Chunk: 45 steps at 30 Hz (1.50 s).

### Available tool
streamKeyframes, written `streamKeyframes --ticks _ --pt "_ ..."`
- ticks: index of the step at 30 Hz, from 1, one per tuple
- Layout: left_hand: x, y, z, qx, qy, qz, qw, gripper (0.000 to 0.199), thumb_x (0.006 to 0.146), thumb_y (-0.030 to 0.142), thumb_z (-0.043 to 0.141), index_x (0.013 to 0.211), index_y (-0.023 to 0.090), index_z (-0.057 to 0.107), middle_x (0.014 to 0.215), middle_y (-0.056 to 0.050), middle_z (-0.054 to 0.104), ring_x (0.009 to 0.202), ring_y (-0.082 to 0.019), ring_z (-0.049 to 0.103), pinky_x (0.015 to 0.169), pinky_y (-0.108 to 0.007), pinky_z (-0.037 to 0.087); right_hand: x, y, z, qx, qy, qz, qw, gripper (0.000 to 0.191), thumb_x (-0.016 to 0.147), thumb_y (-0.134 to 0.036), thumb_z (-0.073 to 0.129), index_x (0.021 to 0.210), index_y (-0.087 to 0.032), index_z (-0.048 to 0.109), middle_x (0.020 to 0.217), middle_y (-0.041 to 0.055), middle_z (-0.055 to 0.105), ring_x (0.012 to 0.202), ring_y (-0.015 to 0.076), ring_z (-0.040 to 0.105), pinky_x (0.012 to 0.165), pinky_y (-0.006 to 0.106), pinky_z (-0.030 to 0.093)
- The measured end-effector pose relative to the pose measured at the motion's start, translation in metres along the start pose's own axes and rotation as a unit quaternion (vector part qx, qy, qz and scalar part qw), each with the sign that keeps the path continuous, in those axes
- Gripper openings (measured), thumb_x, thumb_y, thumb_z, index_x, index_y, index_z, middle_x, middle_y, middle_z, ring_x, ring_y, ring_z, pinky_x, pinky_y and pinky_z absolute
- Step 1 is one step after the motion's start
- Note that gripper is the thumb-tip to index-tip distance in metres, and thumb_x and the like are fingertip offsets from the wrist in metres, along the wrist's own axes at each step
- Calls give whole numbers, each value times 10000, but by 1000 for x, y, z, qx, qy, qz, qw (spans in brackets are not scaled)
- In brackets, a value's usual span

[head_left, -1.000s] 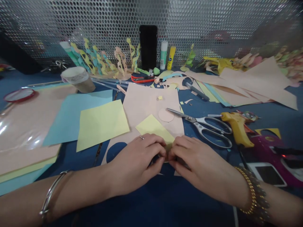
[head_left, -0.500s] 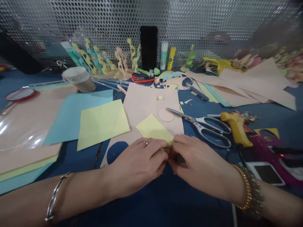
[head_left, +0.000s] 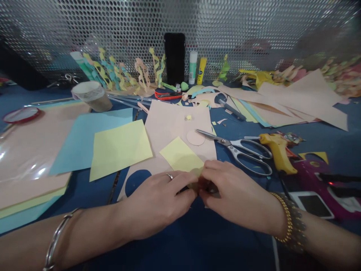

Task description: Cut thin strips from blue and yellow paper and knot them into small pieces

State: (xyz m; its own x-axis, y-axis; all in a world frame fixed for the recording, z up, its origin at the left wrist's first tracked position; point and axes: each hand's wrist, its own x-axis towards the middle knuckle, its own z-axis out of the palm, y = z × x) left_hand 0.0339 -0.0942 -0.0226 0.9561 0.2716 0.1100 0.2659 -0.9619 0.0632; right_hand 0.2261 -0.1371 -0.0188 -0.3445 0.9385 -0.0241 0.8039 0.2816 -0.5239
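Both of my hands meet at the near corner of a yellow paper strip (head_left: 180, 153), their fingertips pinched together around it. My left hand (head_left: 160, 203) has its fingers curled in and closed on the paper. Opposite it, my right hand (head_left: 234, 195) pinches the same end, and its fingers hide the held edge. Under the yellow strip lies a pink paper sheet (head_left: 166, 116) with a round hole at its lower left. A pink paper circle (head_left: 195, 137) rests on that sheet, touched by the tip of the scissors (head_left: 237, 146).
Left lie a yellow sheet (head_left: 121, 148), a blue sheet (head_left: 79, 135) and a tape roll (head_left: 88, 90). A yellow glue gun (head_left: 279, 150) and a purple device (head_left: 310, 177) are at right. Behind stand a phone (head_left: 175, 58), glue sticks (head_left: 193, 67) and paper spirals (head_left: 108, 71).
The whole view has shifted slightly. My left hand's fingers have shifted a little at the paper's near end, while both hands stay together on it.
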Motion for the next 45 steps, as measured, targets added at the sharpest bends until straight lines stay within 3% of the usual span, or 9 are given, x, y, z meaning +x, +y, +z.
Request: streamKeyframes --ticks 10,15,25,32,37,45 --pt "0 0 2 -77 32 -24 996 223 913 170 409 890 169 630 1091 -97 643 913 -227 646 675 -337 546 -3 11 -19 81 -39 -29 996 96 846 -112 561 826 -192 609 837 -5 563 800 126 534 714 243 413" --pt "0 0 3 -89 53 -13 994 201 916 149 419 881 154 617 1029 -83 651 882 -209 646 686 -333 549 -6 12 -11 24 -43 -63 997 61 836 -147 590 814 -190 626 855 12 560 820 163 525 746 300 415" --pt "3 3 6 -85 69 -56 992 180 908 189 457 877 165 632 985 -73 665 797 -225 662 605 -359 560 -3 7 0 -2 -2 -30 1000 92 757 -97 572 763 -189 579 803 2 569 788 177 527 730 340 408" --pt "8 8 2 -64 33 -94 993 183 894 166 449 895 140 630 1013 -88 662 757 -240 664 577 -389 569 -2 7 -1 9 3 -27 1000 103 747 -81 588 737 -184 594 790 1 577 782 172 532 724 334 412" --pt "12 6 0 -93 19 -121 988 173 887 181 461 841 153 626 1035 -84 642 814 -239 645 645 -389 552 -5 11 -6 33 -17 -64 997 101 801 -84 575 790 -177 614 825 8 556 780 154 522 725 305 425" --pt "10 4 2 -137 9 -125 983 169 896 188 468 836 147 621 1080 -93 616 894 -254 616 746 -438 528 -8 11 -6 -38 -24 -101 994 96 854 -149 543 821 -173 630 858 35 552 811 192 521 731 356 442"
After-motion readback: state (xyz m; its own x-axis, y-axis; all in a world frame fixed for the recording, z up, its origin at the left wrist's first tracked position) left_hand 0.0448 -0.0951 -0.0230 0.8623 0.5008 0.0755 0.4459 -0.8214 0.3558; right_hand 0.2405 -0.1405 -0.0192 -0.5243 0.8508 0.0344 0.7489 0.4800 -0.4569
